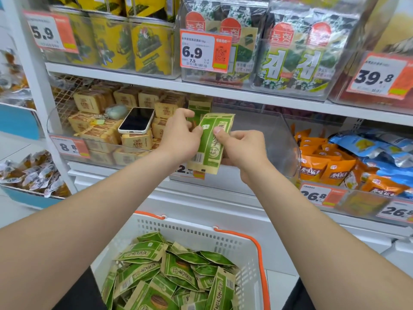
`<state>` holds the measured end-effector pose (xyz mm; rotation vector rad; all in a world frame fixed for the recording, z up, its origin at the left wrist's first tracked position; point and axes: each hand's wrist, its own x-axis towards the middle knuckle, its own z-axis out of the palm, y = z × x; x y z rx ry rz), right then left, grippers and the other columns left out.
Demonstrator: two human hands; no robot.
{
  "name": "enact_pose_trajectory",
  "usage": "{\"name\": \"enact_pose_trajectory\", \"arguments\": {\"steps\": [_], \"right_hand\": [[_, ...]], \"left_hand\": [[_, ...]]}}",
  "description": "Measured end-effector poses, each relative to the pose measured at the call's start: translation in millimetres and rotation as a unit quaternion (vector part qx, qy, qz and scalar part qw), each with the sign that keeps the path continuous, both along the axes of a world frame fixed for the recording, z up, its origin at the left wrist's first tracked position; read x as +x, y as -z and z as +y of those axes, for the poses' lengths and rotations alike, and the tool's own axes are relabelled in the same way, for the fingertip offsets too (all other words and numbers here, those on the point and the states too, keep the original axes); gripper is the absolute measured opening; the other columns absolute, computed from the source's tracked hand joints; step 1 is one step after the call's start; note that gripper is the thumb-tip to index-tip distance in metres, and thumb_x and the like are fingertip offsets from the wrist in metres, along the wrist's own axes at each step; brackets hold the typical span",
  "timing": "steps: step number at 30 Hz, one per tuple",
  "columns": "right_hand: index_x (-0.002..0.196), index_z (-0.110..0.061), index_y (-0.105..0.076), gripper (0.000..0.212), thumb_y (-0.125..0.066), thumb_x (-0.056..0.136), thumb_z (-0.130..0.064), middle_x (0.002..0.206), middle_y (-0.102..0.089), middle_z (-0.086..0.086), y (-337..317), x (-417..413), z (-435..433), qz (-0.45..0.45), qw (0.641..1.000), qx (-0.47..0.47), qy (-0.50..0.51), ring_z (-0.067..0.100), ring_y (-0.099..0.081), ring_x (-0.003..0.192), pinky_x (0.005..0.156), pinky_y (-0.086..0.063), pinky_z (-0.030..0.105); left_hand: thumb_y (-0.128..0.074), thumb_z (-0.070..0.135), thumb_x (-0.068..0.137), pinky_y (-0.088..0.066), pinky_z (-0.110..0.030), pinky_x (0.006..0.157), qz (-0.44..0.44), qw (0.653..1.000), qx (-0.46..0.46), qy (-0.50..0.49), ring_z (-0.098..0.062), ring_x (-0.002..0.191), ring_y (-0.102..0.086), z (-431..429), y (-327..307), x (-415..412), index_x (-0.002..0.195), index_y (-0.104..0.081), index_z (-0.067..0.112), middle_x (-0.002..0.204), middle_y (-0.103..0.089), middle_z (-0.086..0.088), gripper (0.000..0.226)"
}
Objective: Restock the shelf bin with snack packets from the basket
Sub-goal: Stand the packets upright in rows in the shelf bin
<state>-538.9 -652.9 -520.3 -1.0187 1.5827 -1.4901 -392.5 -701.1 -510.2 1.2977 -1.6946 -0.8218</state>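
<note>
Both my hands hold a green and tan snack packet [211, 142] in front of the clear shelf bin [279, 139]. My left hand [181, 136] pinches its left edge, and my right hand [242, 148] grips its right side with the thumb on the face. Another green packet [199, 106] stands upright inside the bin, behind my left hand. Below, the white basket [196, 233] with orange handles holds several more green packets [174, 274].
A phone [136, 120] lies on tan packets [98, 133] in the bin to the left. Orange packets [321, 164] and blue packets [380, 148] fill the bin to the right. Seaweed packs [290, 54] sit on the shelf above. Price tags hang along the shelf edges.
</note>
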Motion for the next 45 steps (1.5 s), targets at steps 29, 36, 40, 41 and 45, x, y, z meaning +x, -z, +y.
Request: {"name": "enact_pose_trajectory", "arguments": {"steps": [29, 36, 40, 41, 45], "right_hand": [[0.115, -0.012, -0.070, 0.022, -0.076, 0.096, -0.021, 0.085, -0.073, -0.001, 28.1, -3.7, -100.0, -0.111, 0.986, 0.021, -0.126, 0.011, -0.053, 0.065, 0.061, -0.040, 0.027], [0.102, -0.026, -0.071, 0.028, -0.087, 0.083, -0.038, 0.102, -0.078, 0.004, 47.3, -9.1, -122.7, 0.122, 0.990, 0.032, 0.056, 0.023, -0.074, 0.080, 0.071, -0.062, 0.037], [0.105, -0.025, -0.070, 0.026, -0.082, 0.087, -0.038, 0.096, -0.076, 0.003, 50.8, -5.2, -136.0, 0.211, 0.975, 0.064, 0.040, 0.028, -0.076, 0.084, 0.080, -0.065, 0.045], [0.113, -0.022, -0.068, 0.031, -0.081, 0.089, -0.036, 0.098, -0.075, 0.004, 50.1, -1.7, -139.3, 0.213, 0.974, 0.070, 0.035, 0.029, -0.076, 0.087, 0.082, -0.064, 0.046], [0.131, -0.013, -0.053, 0.045, -0.072, 0.094, -0.030, 0.116, -0.071, 0.011, 50.2, 11.9, -152.2, 0.226, 0.970, 0.079, 0.045, 0.036, -0.074, 0.099, 0.088, -0.062, 0.050]], "left_hand": [[-0.063, 0.048, 0.100, -0.026, -0.053, 0.101, -0.344, 0.914, -0.193, -0.097, -0.034, 0.134, -0.035, -51.2, 26.2, 9.0, 0.127, -0.055, 0.018, 0.125, -0.064, -0.006, 0.041], [-0.060, 0.032, 0.097, -0.032, -0.055, 0.104, -0.389, 0.899, -0.187, -0.075, -0.037, 0.136, -0.038, -60.5, 45.0, 27.6, 0.154, -0.034, 0.007, 0.149, -0.046, -0.014, 0.067], [-0.050, 0.033, 0.102, -0.032, -0.055, 0.107, -0.366, 0.916, -0.157, -0.041, -0.038, 0.132, -0.043, -63.0, 49.7, 31.4, 0.158, -0.024, 0.005, 0.141, -0.053, -0.014, 0.068], [-0.050, 0.033, 0.102, -0.032, -0.055, 0.107, -0.366, 0.916, -0.157, -0.039, -0.038, 0.132, -0.044, -63.2, 49.6, 31.0, 0.158, -0.023, 0.005, 0.141, -0.054, -0.015, 0.069], [-0.052, 0.030, 0.098, -0.033, -0.055, 0.106, -0.362, 0.918, -0.157, -0.042, -0.039, 0.130, -0.044, -63.8, 50.9, 30.2, 0.158, -0.024, 0.004, 0.140, -0.054, -0.015, 0.072]]}}
